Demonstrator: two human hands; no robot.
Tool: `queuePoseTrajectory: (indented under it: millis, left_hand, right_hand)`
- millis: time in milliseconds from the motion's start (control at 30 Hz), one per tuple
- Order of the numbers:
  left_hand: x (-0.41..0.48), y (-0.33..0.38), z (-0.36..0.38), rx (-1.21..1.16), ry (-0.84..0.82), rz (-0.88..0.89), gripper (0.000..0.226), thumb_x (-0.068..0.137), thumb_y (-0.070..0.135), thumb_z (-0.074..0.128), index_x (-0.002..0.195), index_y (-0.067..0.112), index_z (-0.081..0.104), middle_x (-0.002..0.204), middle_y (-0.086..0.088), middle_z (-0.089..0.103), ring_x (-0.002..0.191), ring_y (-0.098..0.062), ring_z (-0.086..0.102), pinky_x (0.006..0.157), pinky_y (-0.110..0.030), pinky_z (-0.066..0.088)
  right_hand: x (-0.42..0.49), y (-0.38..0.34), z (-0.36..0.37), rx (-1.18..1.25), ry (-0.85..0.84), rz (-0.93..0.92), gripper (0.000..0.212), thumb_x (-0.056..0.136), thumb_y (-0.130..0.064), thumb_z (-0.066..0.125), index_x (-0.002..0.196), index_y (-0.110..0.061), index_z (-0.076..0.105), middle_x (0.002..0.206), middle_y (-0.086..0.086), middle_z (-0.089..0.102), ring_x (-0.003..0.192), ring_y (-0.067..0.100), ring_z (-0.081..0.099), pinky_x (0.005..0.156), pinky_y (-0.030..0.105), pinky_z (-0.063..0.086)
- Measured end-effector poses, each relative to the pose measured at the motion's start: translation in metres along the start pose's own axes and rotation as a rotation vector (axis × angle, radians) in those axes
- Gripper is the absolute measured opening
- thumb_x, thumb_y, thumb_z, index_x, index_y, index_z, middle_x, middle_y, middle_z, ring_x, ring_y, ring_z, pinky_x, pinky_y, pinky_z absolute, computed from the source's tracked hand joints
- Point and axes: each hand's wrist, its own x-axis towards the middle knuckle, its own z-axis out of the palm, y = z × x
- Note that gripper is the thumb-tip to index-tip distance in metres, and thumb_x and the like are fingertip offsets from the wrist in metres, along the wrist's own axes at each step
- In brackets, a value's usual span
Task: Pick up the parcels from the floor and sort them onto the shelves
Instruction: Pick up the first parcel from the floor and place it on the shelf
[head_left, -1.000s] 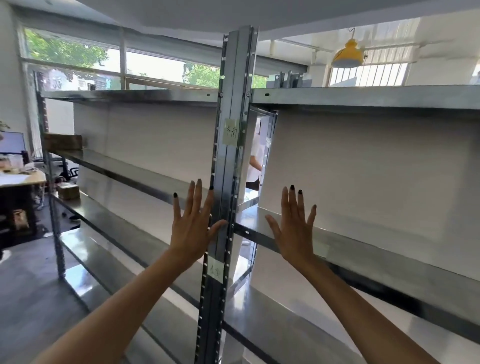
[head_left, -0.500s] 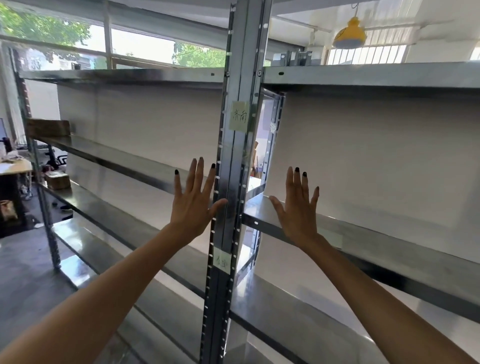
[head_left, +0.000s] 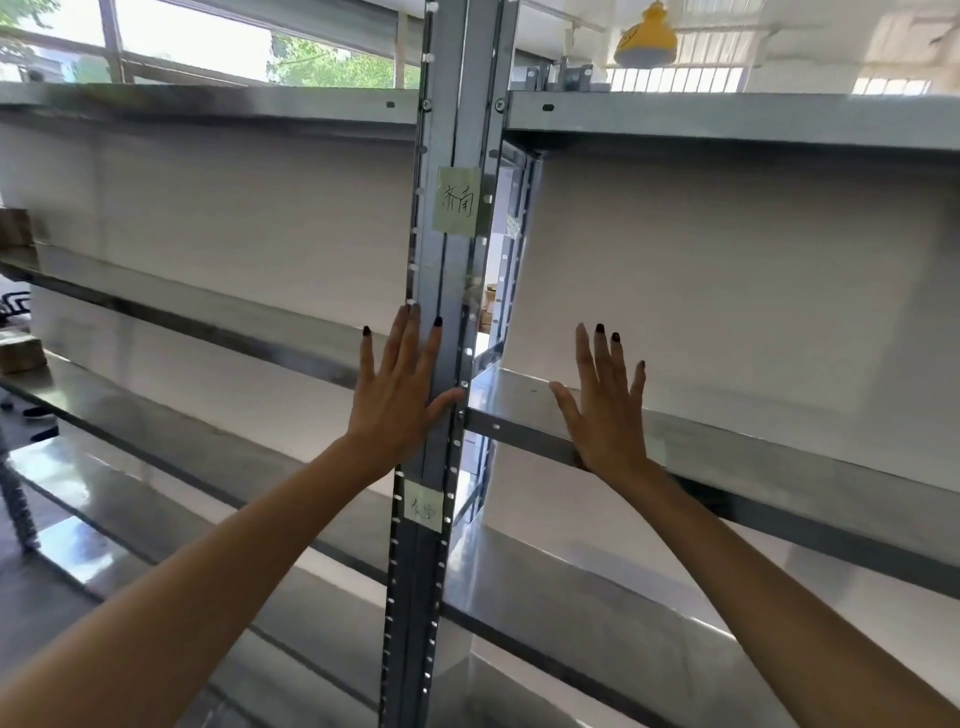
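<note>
Grey metal shelves (head_left: 779, 457) with white back panels fill the view, split by an upright steel post (head_left: 447, 291). My left hand (head_left: 397, 395) is raised with fingers spread, just left of the post, thumb touching it. My right hand (head_left: 605, 405) is also spread, held in front of the right-hand shelf's edge. Neither hand holds anything. Two brown parcels sit at the far left: one (head_left: 18, 353) on a middle shelf, another (head_left: 13, 226) on the shelf above. No floor parcels are in view.
Handwritten paper labels are stuck to the post, one high (head_left: 457, 200) and one low (head_left: 423, 506). A yellow lamp (head_left: 645, 36) hangs at the upper right. Windows run behind the top shelf. Dark floor shows at the lower left.
The view has moved closer to the shelves and turned slightly right. Both hands stay raised and spread in front of the post, holding nothing.
</note>
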Motion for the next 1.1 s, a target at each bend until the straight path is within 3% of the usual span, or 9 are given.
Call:
queuePoseTrajectory:
  millis: [133,300,467,667,900,1100]
  left_hand:
    - [0.008,0.017,0.004,-0.075,0.0,0.059,0.084,0.085,0.069,0.012,0.15,0.021,-0.014,0.158,-0.007,-0.019,0.145,-0.025,-0.019,0.115,-0.05,-0.013]
    - [0.011,0.045,0.019,-0.194,-0.05,0.149,0.083,0.084,0.069,0.01,0.149,0.024,-0.014,0.157,-0.005,-0.023,0.145,-0.025,-0.02,0.118,-0.053,-0.005]
    - [0.01,0.066,0.037,-0.212,-0.024,0.191,0.082,0.085,0.071,0.005,0.15,0.025,-0.013,0.158,-0.003,-0.02,0.145,-0.024,-0.019,0.116,-0.05,-0.011]
    - [0.011,0.122,0.033,-0.31,0.03,0.261,0.079,0.089,0.068,0.015,0.151,0.023,-0.008,0.16,-0.002,-0.012,0.146,-0.021,-0.015,0.116,-0.049,-0.009]
    - [0.001,0.2,0.009,-0.383,0.045,0.356,0.078,0.089,0.066,0.006,0.151,0.021,-0.007,0.161,-0.005,-0.009,0.148,-0.024,-0.008,0.118,-0.055,0.005]
    - [-0.011,0.282,-0.02,-0.437,0.033,0.439,0.08,0.087,0.066,0.004,0.15,0.02,-0.012,0.16,-0.005,-0.015,0.147,-0.024,-0.013,0.118,-0.055,0.001]
  right_hand:
    - [-0.008,0.015,-0.005,-0.042,-0.006,0.029,0.071,0.091,-0.058,0.012,0.151,-0.024,-0.006,0.161,0.005,0.0,0.149,0.023,-0.001,0.118,0.053,0.003]
    - [-0.017,0.038,-0.009,-0.107,-0.003,0.115,0.071,0.094,-0.055,0.02,0.151,-0.023,-0.005,0.161,0.005,-0.001,0.149,0.023,-0.001,0.118,0.051,0.001]
    - [-0.038,0.051,-0.017,-0.152,-0.038,0.157,0.072,0.092,-0.057,0.015,0.151,-0.023,-0.008,0.161,0.004,-0.004,0.149,0.023,-0.003,0.118,0.052,0.001]
    - [-0.071,0.081,-0.044,-0.203,-0.036,0.249,0.067,0.093,-0.055,0.011,0.148,-0.025,-0.014,0.161,0.003,-0.008,0.148,0.021,-0.007,0.119,0.051,0.0]
    - [-0.123,0.126,-0.092,-0.21,-0.012,0.318,0.067,0.096,-0.051,0.015,0.151,-0.022,-0.009,0.161,0.003,-0.008,0.148,0.02,-0.008,0.119,0.051,-0.004]
    - [-0.162,0.175,-0.137,-0.335,-0.006,0.416,0.07,0.091,-0.057,0.008,0.149,-0.023,-0.012,0.16,0.002,-0.011,0.148,0.02,-0.01,0.118,0.049,-0.007]
